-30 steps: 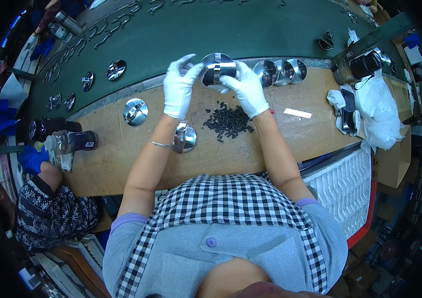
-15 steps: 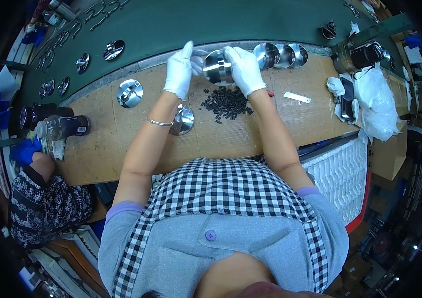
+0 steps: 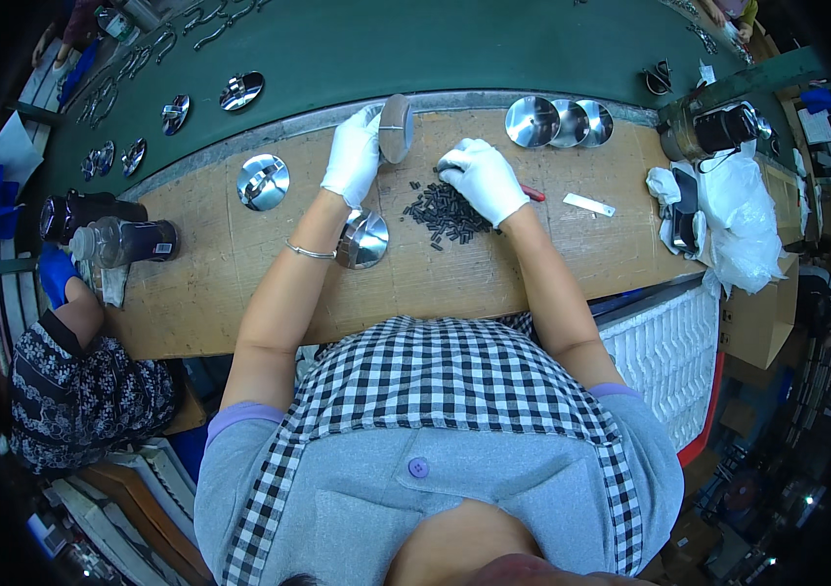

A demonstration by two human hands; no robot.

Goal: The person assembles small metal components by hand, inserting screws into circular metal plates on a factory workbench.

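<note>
A round polished metal disc (image 3: pixel 396 129) is tilted nearly on edge in my gloved left hand (image 3: pixel 353 156), which grips it by its left side. My gloved right hand (image 3: pixel 484 180) is lowered over the upper right of a pile of short black cylinders (image 3: pixel 441 211). Its fingers are bent together, with something dark at the tips that I cannot make out. Beside my left forearm lies a shiny disc (image 3: pixel 363 240), partly hidden by the wrist. Farther left rests another disc with a raised bar (image 3: pixel 264 183).
Three overlapping metal discs (image 3: pixel 532 122) lie at the cardboard's far right, above a white strip (image 3: pixel 589 204) and a red-handled tool (image 3: pixel 532 193). Bottles (image 3: pixel 127 244) stand left; a white plastic bag (image 3: pixel 736 210) sits right. Beyond, a green surface (image 3: pixel 366 49) carries metal parts. Another person sits left.
My right hand has let go of the disc and moved down to the black pile. The disc, left in my left hand, has turned from facing me to nearly edge-on.
</note>
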